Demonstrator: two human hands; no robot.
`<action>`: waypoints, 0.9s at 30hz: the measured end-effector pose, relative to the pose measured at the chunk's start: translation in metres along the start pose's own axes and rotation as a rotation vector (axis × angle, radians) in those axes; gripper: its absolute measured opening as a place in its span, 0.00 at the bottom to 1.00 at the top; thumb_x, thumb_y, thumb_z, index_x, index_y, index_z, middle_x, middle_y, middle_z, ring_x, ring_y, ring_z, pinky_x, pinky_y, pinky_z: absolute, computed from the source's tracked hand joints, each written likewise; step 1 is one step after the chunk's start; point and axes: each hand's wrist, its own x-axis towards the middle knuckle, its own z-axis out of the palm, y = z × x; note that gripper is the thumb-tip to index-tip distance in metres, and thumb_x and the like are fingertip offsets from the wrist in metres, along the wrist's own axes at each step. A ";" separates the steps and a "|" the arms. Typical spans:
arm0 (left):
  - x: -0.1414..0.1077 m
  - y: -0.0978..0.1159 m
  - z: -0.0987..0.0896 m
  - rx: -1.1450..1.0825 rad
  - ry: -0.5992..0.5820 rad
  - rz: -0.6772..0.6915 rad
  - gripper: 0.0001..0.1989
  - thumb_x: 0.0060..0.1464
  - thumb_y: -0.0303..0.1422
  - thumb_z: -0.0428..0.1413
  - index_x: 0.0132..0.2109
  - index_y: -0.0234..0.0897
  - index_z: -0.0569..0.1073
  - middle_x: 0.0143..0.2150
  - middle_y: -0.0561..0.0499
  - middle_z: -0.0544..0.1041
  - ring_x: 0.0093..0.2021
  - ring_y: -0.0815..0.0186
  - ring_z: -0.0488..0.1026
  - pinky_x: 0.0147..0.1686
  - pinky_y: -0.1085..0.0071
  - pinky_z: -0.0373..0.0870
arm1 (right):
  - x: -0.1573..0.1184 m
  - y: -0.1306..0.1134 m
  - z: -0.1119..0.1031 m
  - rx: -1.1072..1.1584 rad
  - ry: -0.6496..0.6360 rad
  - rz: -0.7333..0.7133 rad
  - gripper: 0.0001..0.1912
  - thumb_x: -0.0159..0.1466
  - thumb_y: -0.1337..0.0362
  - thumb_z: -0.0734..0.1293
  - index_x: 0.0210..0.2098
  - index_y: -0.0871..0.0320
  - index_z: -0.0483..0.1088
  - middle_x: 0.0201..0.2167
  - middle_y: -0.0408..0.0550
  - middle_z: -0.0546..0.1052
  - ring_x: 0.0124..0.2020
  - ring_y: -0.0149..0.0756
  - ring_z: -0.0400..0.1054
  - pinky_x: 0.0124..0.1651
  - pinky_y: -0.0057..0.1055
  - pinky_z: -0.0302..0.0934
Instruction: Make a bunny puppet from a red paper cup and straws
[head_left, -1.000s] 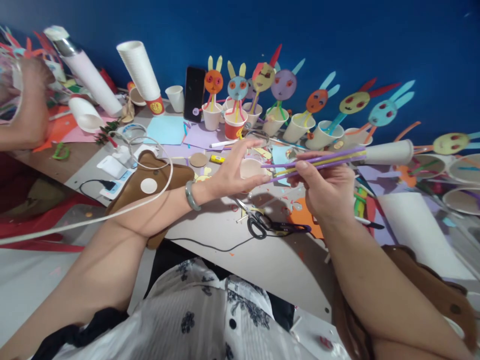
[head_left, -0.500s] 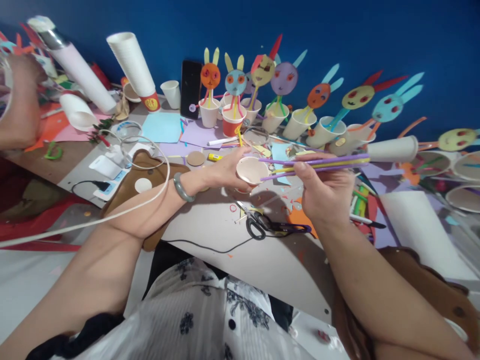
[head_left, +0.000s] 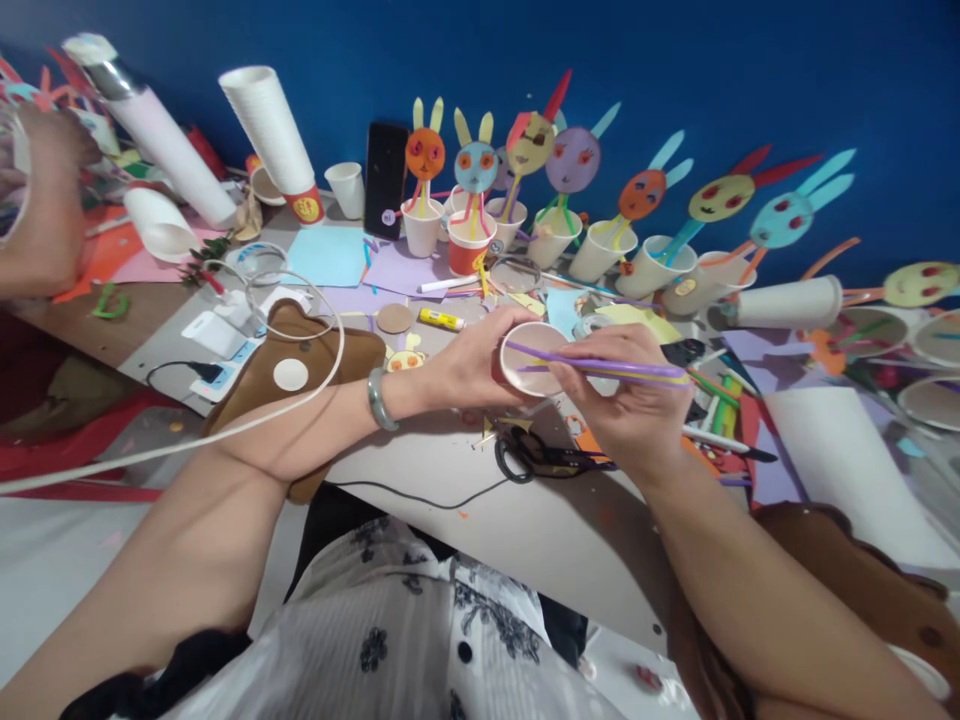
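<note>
My left hand (head_left: 480,365) is wrapped round a paper cup (head_left: 534,378), its mouth tilted towards me. In my right hand (head_left: 630,400) is a small bundle of purple and yellow pipe cleaners (head_left: 637,370), pinched between thumb and fingers. Their far ends reach over the rim into the cup's mouth; whether they touch the inside I cannot tell. Below the cup, black-handled scissors (head_left: 514,460) lie on the table, with paper scraps around them. A yellow glue stick (head_left: 441,319) and a round brown disc (head_left: 394,319) lie beyond my left wrist.
Along the blue wall stand several cups with paper rabbit heads (head_left: 574,160) on pipe-cleaner stems. A tall cup stack (head_left: 270,130) and a phone (head_left: 385,180) are at the back. A white cable (head_left: 262,415) crosses over my left forearm. Markers (head_left: 724,405) lie at right; another person's arm (head_left: 45,200) is far left.
My right hand has moved left and the pipe cleaners now reach into the cup. My left hand has brought the cup slightly right and nearer to me.
</note>
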 end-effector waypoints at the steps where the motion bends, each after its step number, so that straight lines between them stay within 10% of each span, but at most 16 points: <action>1: -0.002 0.000 0.002 0.016 0.012 0.011 0.38 0.51 0.46 0.73 0.62 0.41 0.66 0.61 0.40 0.77 0.59 0.51 0.78 0.56 0.55 0.77 | 0.000 -0.001 -0.001 -0.030 -0.016 -0.009 0.00 0.67 0.59 0.75 0.38 0.44 0.82 0.35 0.47 0.83 0.39 0.46 0.77 0.45 0.48 0.74; 14: -0.008 -0.009 0.019 -0.154 0.085 0.088 0.45 0.47 0.60 0.72 0.62 0.43 0.64 0.58 0.43 0.75 0.58 0.52 0.77 0.56 0.54 0.78 | -0.001 -0.006 -0.006 -0.177 0.042 -0.153 0.09 0.62 0.59 0.78 0.38 0.47 0.75 0.37 0.46 0.83 0.42 0.49 0.80 0.53 0.54 0.68; 27: -0.007 -0.012 0.022 -0.460 0.055 -0.045 0.43 0.45 0.51 0.77 0.60 0.43 0.64 0.56 0.45 0.76 0.54 0.57 0.80 0.54 0.58 0.77 | -0.001 -0.015 -0.006 -0.086 0.091 -0.170 0.11 0.63 0.66 0.75 0.36 0.47 0.69 0.33 0.42 0.85 0.40 0.49 0.83 0.63 0.61 0.66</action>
